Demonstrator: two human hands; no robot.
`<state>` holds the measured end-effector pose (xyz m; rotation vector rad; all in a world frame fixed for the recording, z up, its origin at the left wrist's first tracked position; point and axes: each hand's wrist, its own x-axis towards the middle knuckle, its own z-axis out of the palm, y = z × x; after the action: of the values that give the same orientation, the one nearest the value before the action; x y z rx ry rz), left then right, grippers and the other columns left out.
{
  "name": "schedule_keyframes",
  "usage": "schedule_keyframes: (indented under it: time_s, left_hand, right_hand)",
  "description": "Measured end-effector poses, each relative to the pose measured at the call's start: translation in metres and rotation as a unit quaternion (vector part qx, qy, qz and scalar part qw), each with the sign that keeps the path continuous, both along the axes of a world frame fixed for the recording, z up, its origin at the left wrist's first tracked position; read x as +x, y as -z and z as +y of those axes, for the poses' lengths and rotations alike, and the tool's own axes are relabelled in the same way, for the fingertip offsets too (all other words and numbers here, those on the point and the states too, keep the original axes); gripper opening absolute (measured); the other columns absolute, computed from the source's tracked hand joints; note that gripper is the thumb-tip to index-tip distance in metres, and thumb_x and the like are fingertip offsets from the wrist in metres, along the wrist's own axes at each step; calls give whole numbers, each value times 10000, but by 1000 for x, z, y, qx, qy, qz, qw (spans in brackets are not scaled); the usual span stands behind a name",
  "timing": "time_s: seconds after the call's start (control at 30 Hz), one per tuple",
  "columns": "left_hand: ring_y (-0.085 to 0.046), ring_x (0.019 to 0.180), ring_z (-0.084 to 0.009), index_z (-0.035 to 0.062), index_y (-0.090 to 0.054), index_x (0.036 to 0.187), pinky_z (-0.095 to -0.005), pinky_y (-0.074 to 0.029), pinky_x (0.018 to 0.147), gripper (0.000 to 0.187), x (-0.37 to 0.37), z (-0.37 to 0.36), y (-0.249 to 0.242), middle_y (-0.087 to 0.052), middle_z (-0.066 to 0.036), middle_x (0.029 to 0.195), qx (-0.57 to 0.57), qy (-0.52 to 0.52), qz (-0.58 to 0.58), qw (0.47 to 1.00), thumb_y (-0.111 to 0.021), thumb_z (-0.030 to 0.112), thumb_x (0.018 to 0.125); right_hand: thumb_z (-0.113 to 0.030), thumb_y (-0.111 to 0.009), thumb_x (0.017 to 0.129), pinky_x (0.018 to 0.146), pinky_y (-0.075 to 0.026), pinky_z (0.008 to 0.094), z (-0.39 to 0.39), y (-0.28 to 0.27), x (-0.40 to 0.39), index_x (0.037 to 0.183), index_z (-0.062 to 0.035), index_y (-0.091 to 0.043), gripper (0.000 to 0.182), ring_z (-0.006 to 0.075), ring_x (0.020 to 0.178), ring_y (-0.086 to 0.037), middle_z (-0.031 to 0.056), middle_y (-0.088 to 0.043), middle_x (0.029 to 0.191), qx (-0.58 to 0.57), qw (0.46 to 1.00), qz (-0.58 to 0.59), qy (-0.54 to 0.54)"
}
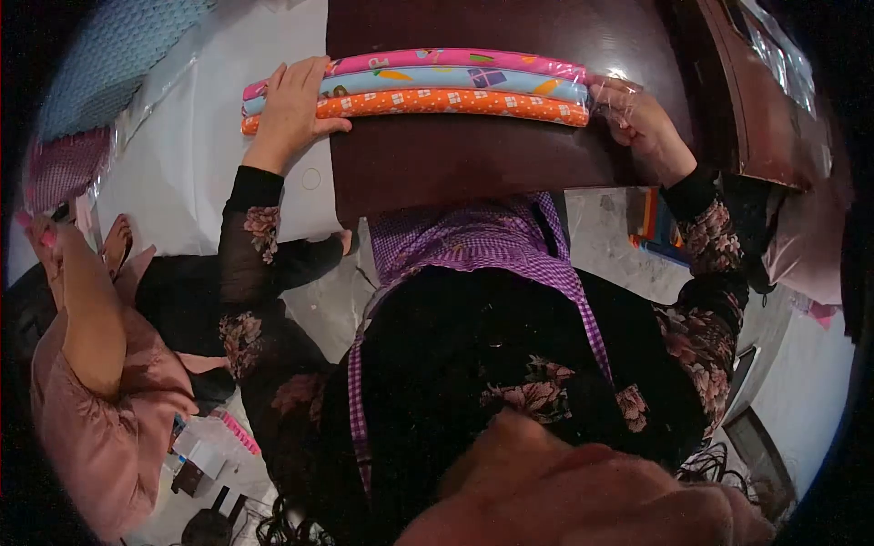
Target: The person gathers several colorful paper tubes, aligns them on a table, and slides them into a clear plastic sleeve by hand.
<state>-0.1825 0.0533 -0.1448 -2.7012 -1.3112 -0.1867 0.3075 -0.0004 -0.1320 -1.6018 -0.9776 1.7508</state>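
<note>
Across the top of the frame, on a dark brown worktop, lies a bundle of three rolls of patterned paper, pink, blue and orange, packed side by side in a clear plastic sleeve. Its long axis runs left to right across the picture, almost level, with the person's body below it at the centre. The left hand lies flat over the bundle's left end, fingers spread and pressing down on the rolls, palm toward the worktop edge. The right hand is at the opposite end, fingers curled round the crinkled plastic that sticks out past the rolls, gripping it rather than the rolls themselves. So each hand has one end, and neither is nearer than the other. White sheeting covers the surface at upper left. At the left edge of the frame sits another person in a pink top, one arm raised, well apart from the bundle.
</note>
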Motion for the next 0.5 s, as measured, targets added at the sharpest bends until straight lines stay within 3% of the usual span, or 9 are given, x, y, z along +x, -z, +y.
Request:
schedule_keyframes:
  time_s: [0.07,0.17,0.27,0.5]
  left_hand:
    - [-446,1273,-306,55,-403,1390,-509,-277,1125,992,-2,-1,0,-495,-124,1346,-4,-3,3,1000,-755,600,640]
    - [-454,1270,-308,75,-416,1381,-509,-285,1118,966,-6,5,6,-502,-124,1340,11,8,0,1000,-745,623,656]
    - [-456,1269,-306,75,-423,1373,-509,-291,1114,958,-6,3,3,-508,-125,1333,22,18,-4,1000,-754,614,653]
    - [-436,1291,-315,82,-377,1426,-515,-277,1125,1015,-8,3,6,-483,-121,1362,26,34,-26,999,-778,576,634]
  right_hand:
    - [-312,-724,880,362,-277,199,0,-6,-15,1189,-56,-618,415,22,401,-347,-86,-414,540,19,999,-13,49]
    - [-321,-741,861,362,-281,204,12,4,-7,1035,-61,-628,333,30,417,-369,-76,-456,576,0,1000,-3,13]
    - [-320,-737,861,358,-280,218,18,11,-10,1012,-63,-632,316,37,415,-372,-76,-456,575,21,998,-45,29]
    - [-333,-731,865,378,-256,233,29,25,-2,906,-95,-632,261,46,452,-372,-61,-455,587,-6,999,-21,38]
